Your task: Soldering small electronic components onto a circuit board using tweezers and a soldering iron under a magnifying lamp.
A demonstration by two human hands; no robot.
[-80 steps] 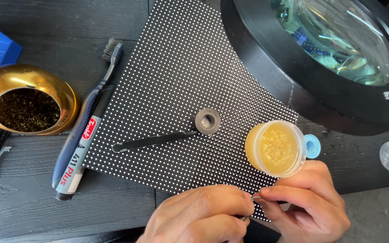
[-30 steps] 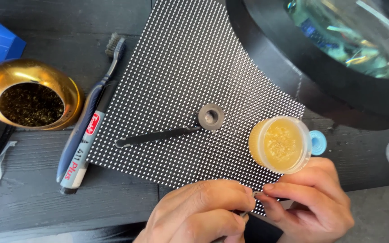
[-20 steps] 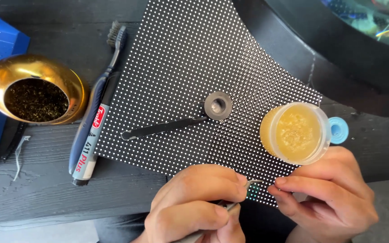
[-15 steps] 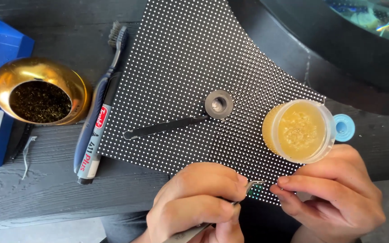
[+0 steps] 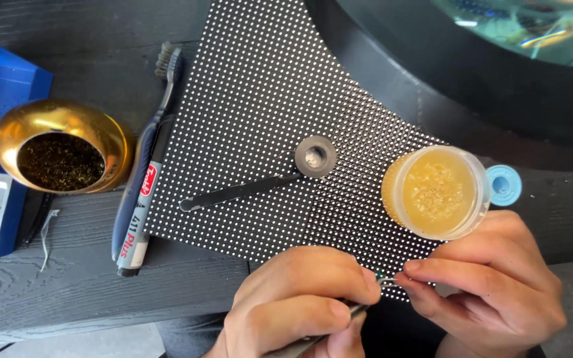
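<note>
My left hand [image 5: 296,305] sits at six o'clock in view, knuckles up, fingers curled tight in a pinching grip, thumb pressed under the forefinger, whose tip aims toward three o'clock. My right hand [image 5: 492,285] lies at four o'clock, back upward, fingers bent, forefinger and thumb drawn together and aimed toward nine o'clock. The two fingertip pinches almost meet, just short of touching.

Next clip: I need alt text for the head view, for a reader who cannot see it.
Two bare hands meet at the near edge of a black panel dotted with white points; the left hand grips thin metal tweezers, the right hand pinches at their tips. On the panel lie a round tub of amber paste and a grey ring; left, a gold bowl.
</note>
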